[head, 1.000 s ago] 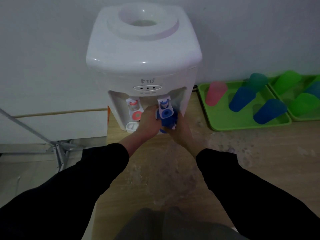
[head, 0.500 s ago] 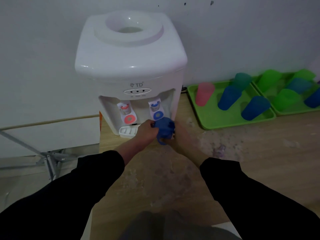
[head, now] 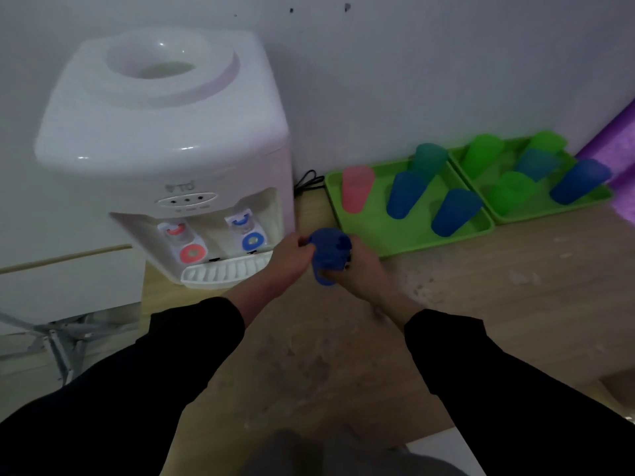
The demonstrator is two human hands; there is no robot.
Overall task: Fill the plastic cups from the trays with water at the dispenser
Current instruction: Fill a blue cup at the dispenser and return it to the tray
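Over scuffed wooden tabletop (head: 515, 304), left hand (head: 292, 259) and right hand (head: 362, 271) grip a tapered blue plastic cup (head: 330, 250).

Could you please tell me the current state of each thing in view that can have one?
blue cup, held between both hands, under neither tap; contents cannot be told.
left hand, grips the cup's left side.
right hand, grips the cup's right side.
blue tap, untouched.
red tap, untouched.
dispenser top, no bottle fitted.
near tray, carries four cups.
far tray, carries five cups.
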